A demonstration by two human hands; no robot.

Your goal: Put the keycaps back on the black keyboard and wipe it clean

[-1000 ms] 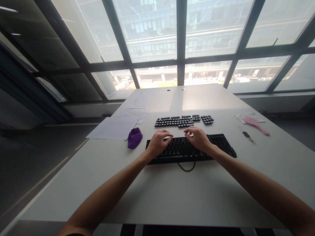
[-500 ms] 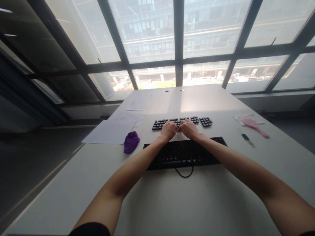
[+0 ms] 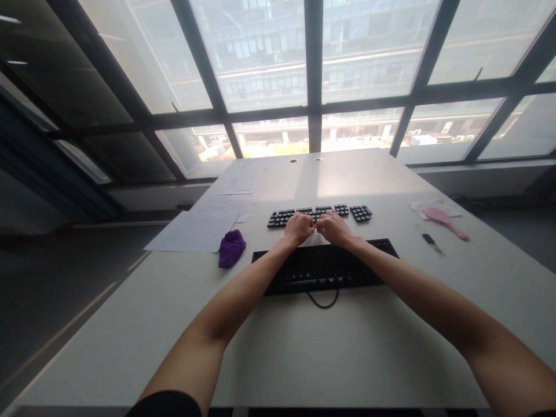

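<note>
Both my hands are side by side at the near edge of the rows of loose black keycaps (image 3: pixel 278 219). My left hand (image 3: pixel 299 227) is closed, its fingers curled inward. Facing it, my right hand (image 3: pixel 333 227) is closed too, with the fingertips bent toward the left hand. Whatever is pinched in either hand is hidden or too small to make out. Under my forearms lies a black keyboard (image 3: pixel 321 266), its upper area looking bare and a few keys showing along its near side. Its cable (image 3: pixel 325 306) loops out on the near side.
A bunched purple cloth (image 3: pixel 231 249) lies left of the keyboard, near white paper sheets (image 3: pixel 195 229). To the right are a pink brush (image 3: pixel 443 220) on a clear plastic bag and a small tool with a black handle (image 3: pixel 430 240). Windows stand beyond the desk.
The view has shifted slightly, so the desk's near edge now shows at the bottom. A narrow gap has opened between my hands, which stay in nearly the same place.
</note>
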